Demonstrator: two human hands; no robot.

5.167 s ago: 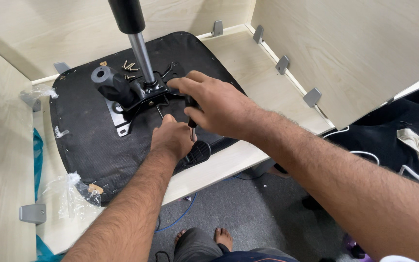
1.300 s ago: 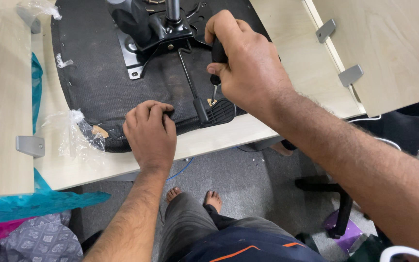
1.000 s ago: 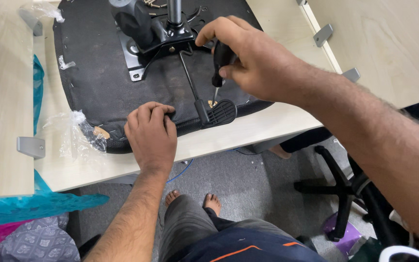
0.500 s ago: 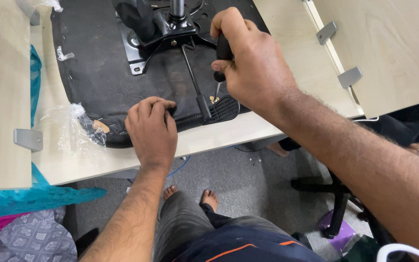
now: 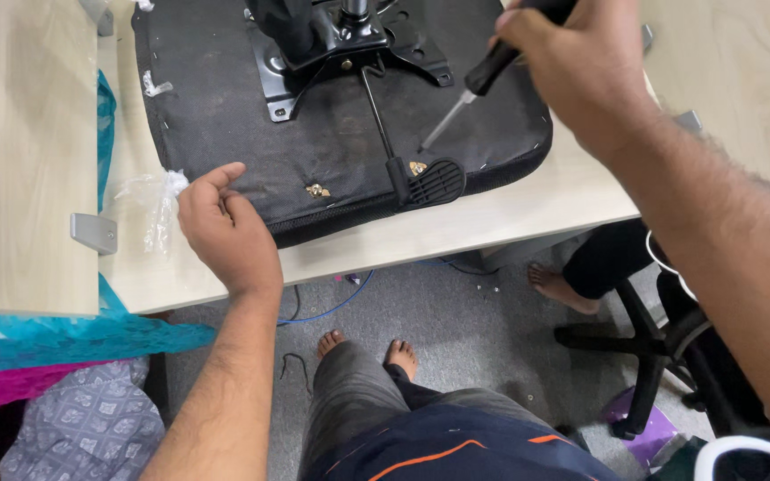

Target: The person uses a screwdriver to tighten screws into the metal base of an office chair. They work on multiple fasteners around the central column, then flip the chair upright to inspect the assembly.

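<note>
An upturned black chair seat [image 5: 225,116] lies on a pale wooden table [image 5: 492,223], with its black metal mechanism plate [image 5: 340,44] bolted on top. A thin lever [image 5: 376,116] runs from the plate to a ribbed black paddle [image 5: 434,181]. My right hand [image 5: 581,62] grips a black-handled screwdriver [image 5: 479,85], its tip just above a small brass fitting [image 5: 418,167] by the paddle. Another brass fitting [image 5: 317,190] sits near the seat's front edge. My left hand [image 5: 225,227] rests open against that front edge, fingers spread.
Clear plastic wrap [image 5: 155,200] lies at the seat's left. A metal bracket [image 5: 93,233] sticks out of a wooden panel on the left; teal and pink cloth [image 5: 64,343] hangs below it. Another person's bare foot [image 5: 563,285] and a black chair base [image 5: 643,356] are on the grey floor.
My left hand has let go of the seat's front edge and moved left, fingers now open. My right hand has lifted the screwdriver up and to the right, tilting it.
</note>
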